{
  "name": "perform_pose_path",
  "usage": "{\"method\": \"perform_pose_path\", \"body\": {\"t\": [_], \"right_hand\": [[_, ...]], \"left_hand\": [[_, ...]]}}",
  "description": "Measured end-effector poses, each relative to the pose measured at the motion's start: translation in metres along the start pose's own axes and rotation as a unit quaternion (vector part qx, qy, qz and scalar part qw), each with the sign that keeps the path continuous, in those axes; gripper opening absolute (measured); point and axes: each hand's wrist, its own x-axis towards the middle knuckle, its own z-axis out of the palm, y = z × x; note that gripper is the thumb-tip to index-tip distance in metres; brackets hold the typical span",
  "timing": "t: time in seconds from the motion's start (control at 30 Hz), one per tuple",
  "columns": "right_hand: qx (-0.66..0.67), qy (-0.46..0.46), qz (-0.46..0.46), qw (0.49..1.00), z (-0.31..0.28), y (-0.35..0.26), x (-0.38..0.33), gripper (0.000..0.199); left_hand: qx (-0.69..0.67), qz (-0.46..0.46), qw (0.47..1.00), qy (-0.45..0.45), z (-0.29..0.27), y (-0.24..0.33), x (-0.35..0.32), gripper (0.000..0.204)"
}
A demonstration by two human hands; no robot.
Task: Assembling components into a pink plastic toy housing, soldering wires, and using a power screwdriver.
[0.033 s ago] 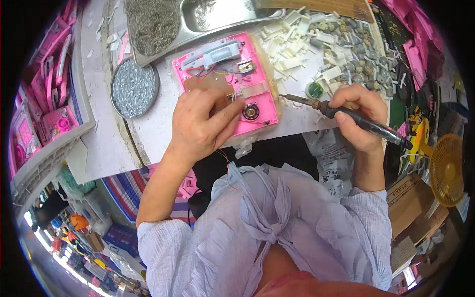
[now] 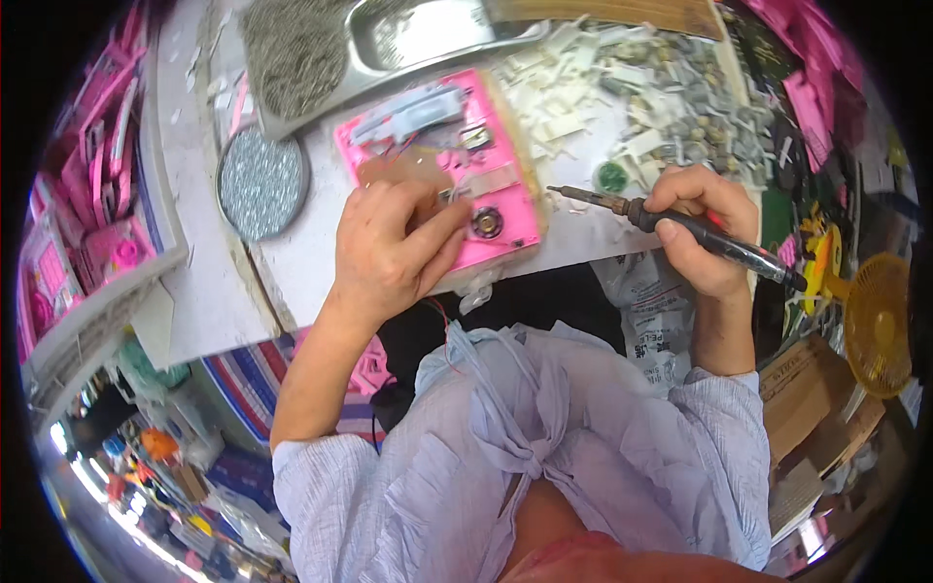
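A pink plastic casing lies on the table with its inside facing up. In it are a brown circuit board, a pale grey-blue part, thin wires and a round speaker. My left hand rests over the casing's near left part, fingers bent and pressed together at the board's edge; whatever they pinch is hidden. In my right hand is a black-handled soldering iron. Its tip points left, just off the casing's right side, apparently not touching it.
A round dish of small metal pieces stands left of the casing. Behind it is a metal tray of screws. White and grey plastic parts lie heaped at the right, beside a small green round thing. A yellow fan stands far right.
The view has shifted slightly, and the casing appears a little farther left. Both hands keep nearly the same pose, the right one still holding the soldering iron.
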Motion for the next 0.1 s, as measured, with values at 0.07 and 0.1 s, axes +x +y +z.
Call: {"method": "perform_pose_path", "body": {"t": [0.07, 0.1], "right_hand": [[-0.015, 0.047, -0.028, 0.998, -0.012, 0.000, -0.013, 0.021], [-0.002, 0.065, 0.104, 0.993, -0.019, -0.012, -0.024, 0.031]], "left_hand": [[-0.028, 0.013, 0.999, 0.040, 0.006, -0.006, -0.005, 0.033], [-0.055, 0.025, 0.995, 0.074, 0.017, -0.012, -0.011, 0.035]]}}
